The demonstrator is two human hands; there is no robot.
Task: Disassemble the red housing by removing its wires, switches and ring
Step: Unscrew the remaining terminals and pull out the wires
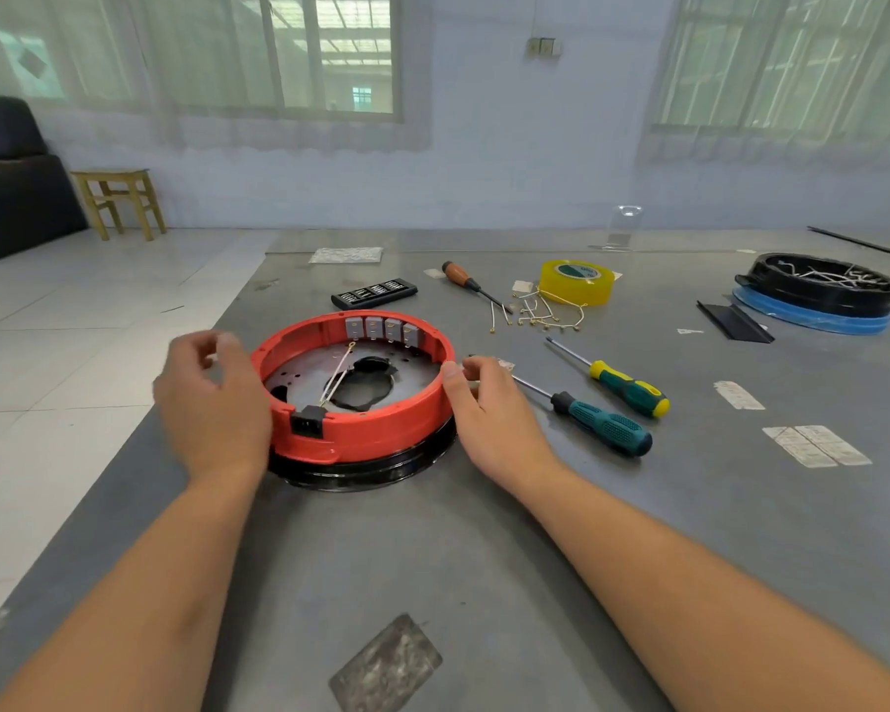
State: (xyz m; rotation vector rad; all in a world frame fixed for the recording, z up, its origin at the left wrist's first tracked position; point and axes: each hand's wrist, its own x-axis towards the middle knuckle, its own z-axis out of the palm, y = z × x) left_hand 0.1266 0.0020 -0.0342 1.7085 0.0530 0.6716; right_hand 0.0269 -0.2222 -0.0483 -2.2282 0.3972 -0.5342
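So I've got the red housing [361, 403] sitting on a black ring [381, 467] near the left edge of the grey tabletop [484, 557], four grey switches [381, 328] lined up inside the far wall and a pale wire [336, 375] across the middle. My left hand [212, 398] is blurry against the left side, fingers loosely curled, can't tell if they actually grip. My right hand [489, 408] rests on the right rim, fingers relaxed, thumb on the edge. Two green screwdrivers [605, 426] lie just to the right, yellow tape [577, 281] and loose wires [540, 313] further back. White tile floor [73, 352], wooden stool [119, 200], curtained windows [278, 54] behind
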